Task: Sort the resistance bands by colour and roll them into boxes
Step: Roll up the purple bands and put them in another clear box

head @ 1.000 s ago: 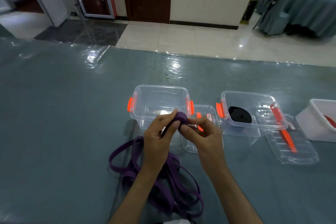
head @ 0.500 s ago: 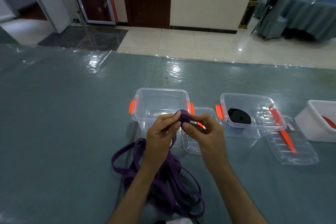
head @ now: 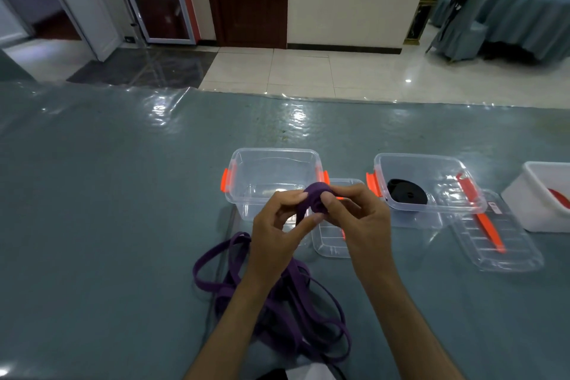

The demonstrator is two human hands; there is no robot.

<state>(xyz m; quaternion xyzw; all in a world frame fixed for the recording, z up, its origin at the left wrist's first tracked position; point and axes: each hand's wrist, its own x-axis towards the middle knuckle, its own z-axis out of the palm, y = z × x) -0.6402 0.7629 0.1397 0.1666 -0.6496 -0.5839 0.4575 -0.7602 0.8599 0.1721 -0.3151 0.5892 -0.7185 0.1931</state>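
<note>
Head view: both hands up over the counter point(head: 92, 210), working one purple band point(head: 277, 302). Right hand point(head: 357, 222) pinches the small purple roll point(head: 317, 201), thumb on its near face, fingers curled behind. Left hand point(head: 279, 227) grips the strap where it feeds off the roll, fingers curled round it. So both grips are clamped on the same band, none apart. Roll sits in the air just in front of the empty clear box point(head: 274, 177) with orange latches. Rest of the band lies in loose tangled loops on the counter below the wrists, trailing up to the left hand.

Second clear box point(head: 431, 182) to the right holds a finished black roll point(head: 407, 193). Two clear lids flat on the counter: one point(head: 330, 241) partly hidden behind the right hand, one point(head: 496, 241) right of the black-roll box. White tub point(head: 536, 194) at the far right edge with something red in it, cut off, cannot tell what.

Handling, my read: band is light, soft, flat rubber, floppy, grippy not slippery. Not fragile. Roll will likely spring open if the pinch slackens, so hold it across the flat faces and keep tension on the feeding strap. Loops may snag on each other as they pull up. Purple rolling looks early, most of the length is unrolled.
</note>
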